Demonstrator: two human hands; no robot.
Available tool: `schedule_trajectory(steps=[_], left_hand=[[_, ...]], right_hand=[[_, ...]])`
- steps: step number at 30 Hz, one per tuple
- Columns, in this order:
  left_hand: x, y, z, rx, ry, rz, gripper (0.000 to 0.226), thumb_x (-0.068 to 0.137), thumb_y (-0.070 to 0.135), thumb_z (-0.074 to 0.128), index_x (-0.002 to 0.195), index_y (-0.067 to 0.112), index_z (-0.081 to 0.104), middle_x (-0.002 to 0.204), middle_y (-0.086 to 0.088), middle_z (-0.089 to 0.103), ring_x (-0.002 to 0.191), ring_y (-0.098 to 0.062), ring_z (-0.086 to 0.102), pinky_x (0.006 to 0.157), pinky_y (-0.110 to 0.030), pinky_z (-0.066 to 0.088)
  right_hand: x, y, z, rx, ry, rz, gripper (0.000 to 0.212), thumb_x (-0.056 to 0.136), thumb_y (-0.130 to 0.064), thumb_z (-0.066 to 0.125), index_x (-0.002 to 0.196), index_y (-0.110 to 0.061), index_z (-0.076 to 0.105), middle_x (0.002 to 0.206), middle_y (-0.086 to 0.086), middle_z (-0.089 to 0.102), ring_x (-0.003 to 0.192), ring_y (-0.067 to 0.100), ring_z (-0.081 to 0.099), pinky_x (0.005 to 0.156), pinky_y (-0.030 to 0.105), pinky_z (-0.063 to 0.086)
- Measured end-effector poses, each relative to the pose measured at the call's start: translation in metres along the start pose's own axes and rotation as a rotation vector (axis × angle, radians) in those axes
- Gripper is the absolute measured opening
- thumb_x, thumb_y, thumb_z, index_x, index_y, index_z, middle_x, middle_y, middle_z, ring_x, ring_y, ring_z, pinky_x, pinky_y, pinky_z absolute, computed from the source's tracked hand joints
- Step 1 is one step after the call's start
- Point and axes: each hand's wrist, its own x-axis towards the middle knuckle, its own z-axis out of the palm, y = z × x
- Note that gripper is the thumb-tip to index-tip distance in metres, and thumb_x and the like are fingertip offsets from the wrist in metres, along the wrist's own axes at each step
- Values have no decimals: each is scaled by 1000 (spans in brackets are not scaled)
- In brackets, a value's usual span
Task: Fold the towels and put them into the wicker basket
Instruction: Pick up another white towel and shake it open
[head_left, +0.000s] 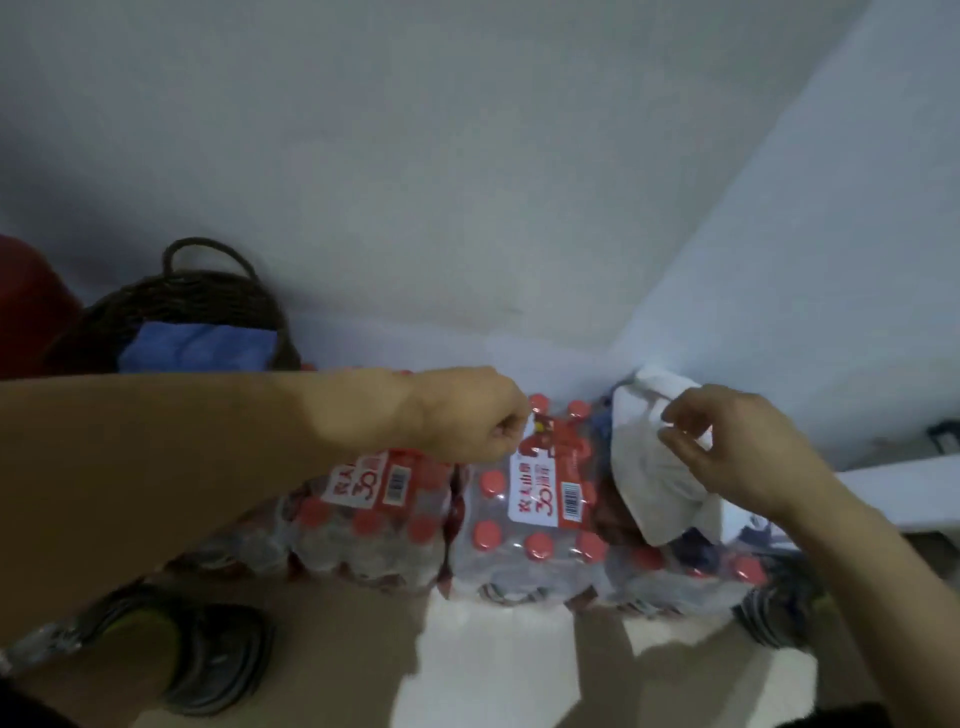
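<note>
A dark wicker basket (208, 296) with a loop handle stands at the far left against the wall, and a folded blue towel (197, 348) lies inside it. A crumpled white towel (649, 478) lies on the right end of the shrink-wrapped water bottle packs (524, 514). My right hand (737, 457) is over this towel, with curled fingers and thumb pinching its upper edge. My left hand (472, 415) hovers above the packs in a fist, and I see nothing in it.
Several packs of red-capped bottles fill the floor along the wall. Some dark cloth (696, 551) shows under the white towel. My shoes (218, 654) stand on the tiled floor in front. A red object (26, 301) sits left of the basket, a white ledge (904, 493) at right.
</note>
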Motion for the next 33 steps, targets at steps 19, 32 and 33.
schedule_trajectory(steps=[19, 32, 33], left_hand=[[172, 110, 115, -536, 307, -246, 30, 89, 27, 66, 117, 18, 64, 102, 11, 61, 100, -11, 60, 75, -2, 40], [96, 107, 23, -626, 508, -95, 27, 81, 31, 76, 102, 19, 64, 94, 7, 69, 88, -7, 64, 80, -24, 49], [85, 102, 15, -598, 497, -101, 26, 81, 31, 75, 100, 16, 64, 92, 6, 68, 86, -8, 64, 77, -24, 49]], right_hand=[[11, 98, 52, 456, -20, 471, 10, 89, -25, 63, 82, -27, 57, 102, 7, 64, 93, 30, 62, 85, 35, 52], [-18, 16, -6, 1542, 136, 169, 21, 95, -9, 63, 109, 5, 57, 82, 13, 66, 68, 20, 68, 66, 35, 61], [-19, 6, -7, 1525, 129, 148, 20, 93, -9, 65, 107, 3, 58, 80, 11, 66, 67, 22, 67, 63, 36, 61]])
